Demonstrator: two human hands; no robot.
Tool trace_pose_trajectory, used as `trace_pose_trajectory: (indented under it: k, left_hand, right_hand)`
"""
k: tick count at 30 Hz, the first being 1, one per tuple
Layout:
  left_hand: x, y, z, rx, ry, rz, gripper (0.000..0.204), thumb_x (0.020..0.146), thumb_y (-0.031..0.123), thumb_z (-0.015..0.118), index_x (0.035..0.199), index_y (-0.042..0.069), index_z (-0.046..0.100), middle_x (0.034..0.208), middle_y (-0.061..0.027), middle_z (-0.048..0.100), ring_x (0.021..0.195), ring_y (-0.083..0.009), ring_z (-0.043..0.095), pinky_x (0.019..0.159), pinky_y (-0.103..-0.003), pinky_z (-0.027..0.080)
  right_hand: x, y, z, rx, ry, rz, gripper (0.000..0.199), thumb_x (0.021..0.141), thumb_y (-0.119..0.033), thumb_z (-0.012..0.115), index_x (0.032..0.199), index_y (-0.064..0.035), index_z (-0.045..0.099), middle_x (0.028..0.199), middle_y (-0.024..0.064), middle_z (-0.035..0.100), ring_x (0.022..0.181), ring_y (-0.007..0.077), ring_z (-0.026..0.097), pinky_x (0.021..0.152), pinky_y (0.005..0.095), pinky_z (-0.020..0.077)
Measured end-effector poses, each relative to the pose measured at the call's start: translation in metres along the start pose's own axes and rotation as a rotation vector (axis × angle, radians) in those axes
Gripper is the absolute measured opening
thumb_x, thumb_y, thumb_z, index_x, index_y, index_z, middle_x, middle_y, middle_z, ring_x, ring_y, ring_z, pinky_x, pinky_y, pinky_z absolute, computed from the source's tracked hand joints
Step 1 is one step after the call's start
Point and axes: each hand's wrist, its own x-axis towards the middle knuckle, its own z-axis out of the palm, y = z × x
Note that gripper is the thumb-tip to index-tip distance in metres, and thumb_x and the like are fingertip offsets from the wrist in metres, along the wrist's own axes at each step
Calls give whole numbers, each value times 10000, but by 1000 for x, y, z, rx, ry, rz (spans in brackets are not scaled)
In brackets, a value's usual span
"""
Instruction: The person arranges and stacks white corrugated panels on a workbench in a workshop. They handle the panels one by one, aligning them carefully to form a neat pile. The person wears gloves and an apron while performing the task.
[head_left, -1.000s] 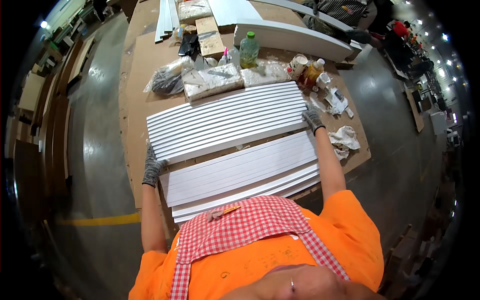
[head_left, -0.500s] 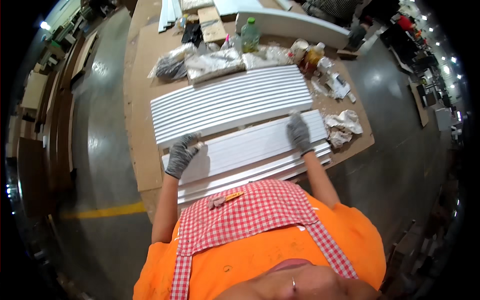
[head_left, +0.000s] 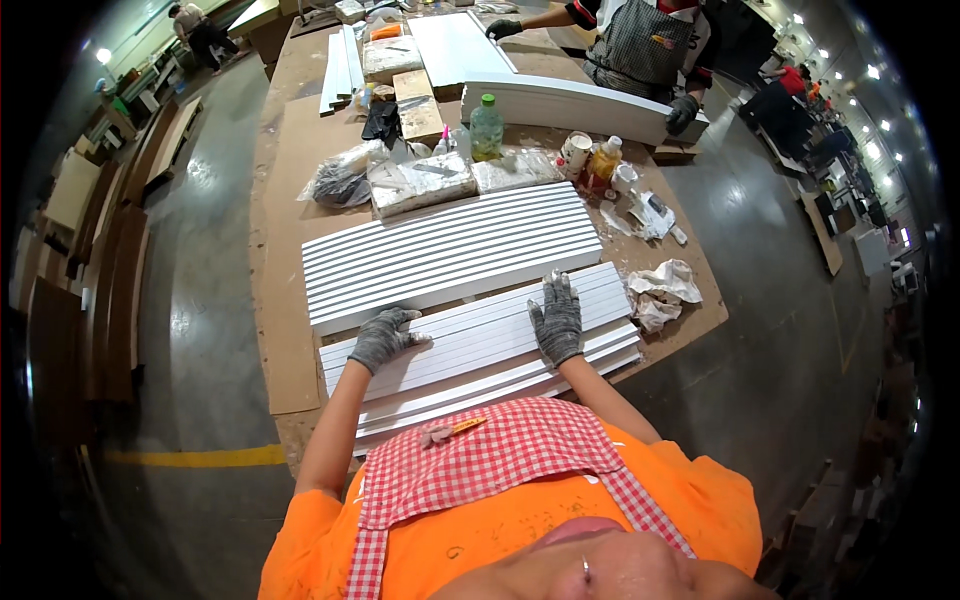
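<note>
Both gloved hands press on the nearer white slatted panel (head_left: pixel 480 335): left hand (head_left: pixel 385 338) apparently curled, right hand (head_left: pixel 557 320) flat, gripping nothing.

Grey concrete floor (head_left: pixel 200 300) w/ yellow line (head_left: pixel 190 458), ceiling lights (head_left: pixel 850 75).

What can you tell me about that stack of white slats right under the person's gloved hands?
The near stack of white slats is a pile of long, flat, painted-looking strips lying lengthwise across the brown workbench, slightly fanned at the front edge. It sits between the person's apron and a second, ribbed white panel. The left hand rests on its left part, the right hand flat on its right part, both in grey gloves.
</note>
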Motion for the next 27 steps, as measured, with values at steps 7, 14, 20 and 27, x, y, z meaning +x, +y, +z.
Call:
trace_pose_trajectory:
  k: [7,14,20,27]
  left_hand:
    - [5,-10,8,2,89,75,699,637,601,730,1134,119,634,1118,-94,640,1052,-270,591,925,-354,465]
    - [-7,13,-5,156,193,221,710,633,602,730,1140,116,626,1075,-119,643,1004,-288,606,887,-373,482]
    - [-2,11,-4,170,153,190,761,621,648,703,1138,95,621,1075,-138,641,999,-287,609,898,-368,475]
    - [6,3,-3,107,118,165,727,637,620,707,1148,111,620,1119,-125,636,1026,-281,607,902,-367,475]
  right_hand:
    - [-1,-1,-4,-58,-27,-13,699,952,-484,311,1431,17,224,1508,209,150,1414,300,109,1147,411,77]
    - [2,-4,-8,-32,-54,3,715,944,-493,333,1433,15,214,1505,209,154,1412,301,114,1148,413,77]
    - [2,-4,-10,-26,-54,-6,726,946,-490,331,1434,30,193,1503,233,138,1414,318,103,1142,425,76]
    - [1,-5,-9,-63,-86,0,741,947,-504,301,1439,34,167,1511,227,115,1420,306,79,1148,416,54]
